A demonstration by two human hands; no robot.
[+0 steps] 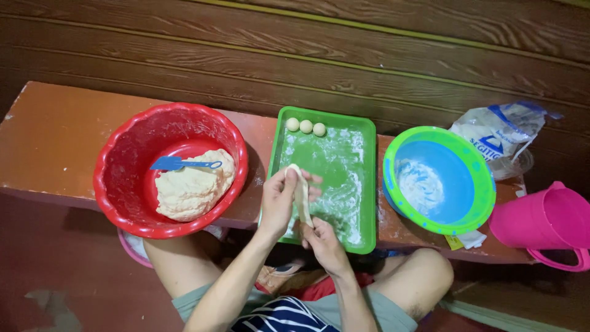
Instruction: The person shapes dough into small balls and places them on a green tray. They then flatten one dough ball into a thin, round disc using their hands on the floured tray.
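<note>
Item: strip of dough (301, 195), pale, stretched long and thin, held in the air over the near part of the green tray (366, 184); its far end is pinched by the left hand (279, 200), fingers closed round it, and its near end is pinched by the right hand (319, 240), fingers curled shut on it. Handling, by judgement: light, very soft, pliable and likely tacky; it should sag or tear if pulled hard, so a hold at both ends with gentle, even pull, or support under the middle, suits it best; flour on the fingers would probably lessen sticking. Tray: dusted with white flour, with three small dough balls (305, 126) in a row at its far left corner, touching or nearly so. To the left: red basin (117, 160) holding a large lump of dough (190, 187) with a small blue scraper (178, 163) lying on top. To the right: blue bowl with green rim (473, 212) holding a patch of flour; further right, a clear bag of flour (501, 132) and a pink jug (547, 224). All stand on a brown bench (49, 135) before a wooden wall
</note>
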